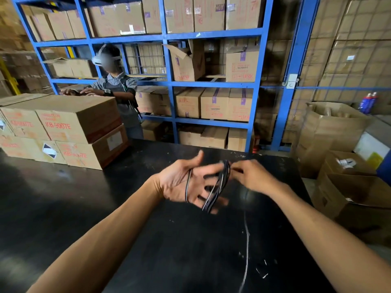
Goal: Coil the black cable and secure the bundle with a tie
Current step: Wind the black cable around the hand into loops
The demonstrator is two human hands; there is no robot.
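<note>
The left hand [182, 182], palm up and fingers spread, wore loops of black cable [218, 187] that the right hand [251, 176] pinched at its fingertips; boxes [63, 123] far left read "KB-9007E".

Stacked cartons [63, 132] block the surface's [148, 240] far left. Right of them and nearer, the surface lies open. Behind them stands a person [120, 96].

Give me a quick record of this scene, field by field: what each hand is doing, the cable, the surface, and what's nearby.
left hand: open, palm up, fingers spread, cable looped around it
right hand: pinching the cable loops at the left fingertips
black cable: several loops, no tie visible on it
table: black, scuffed
cardboard boxes: stacked on the table's far left
second person: behind those boxes
</note>
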